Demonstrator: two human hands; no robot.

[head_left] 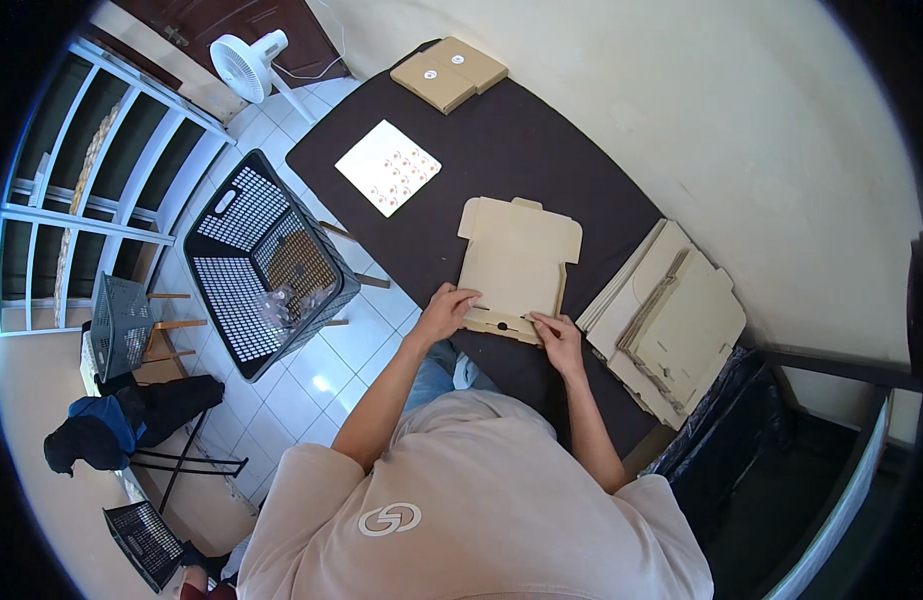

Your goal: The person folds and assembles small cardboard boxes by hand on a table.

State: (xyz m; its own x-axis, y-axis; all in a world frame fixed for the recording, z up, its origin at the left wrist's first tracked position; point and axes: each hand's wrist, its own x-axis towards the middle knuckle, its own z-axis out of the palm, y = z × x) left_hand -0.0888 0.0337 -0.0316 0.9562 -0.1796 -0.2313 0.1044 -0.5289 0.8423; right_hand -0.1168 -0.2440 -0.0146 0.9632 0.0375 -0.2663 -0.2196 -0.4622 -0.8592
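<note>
A brown cardboard box (522,250), partly folded, lies on the dark table in front of me with its lid opened out away from me. My left hand (448,312) grips its near left corner, thumb and fingers at the edge. At the near right corner, my right hand (560,340) pinches the narrow front wall, which has a small dark hole in its middle. Beyond the box, toward the left, rests a white sticker sheet (357,165) with rows of small red marks. Two closed cardboard boxes (467,65) with round white stickers sit at the far end.
Flat cardboard blanks (687,320) are piled at the table's right side by the wall. A large dark plastic basket (244,190) holding clear plastic stands left of the table (382,250). Behind it are a white fan (244,68) and smaller baskets. Black plastic (717,425) lines something at right.
</note>
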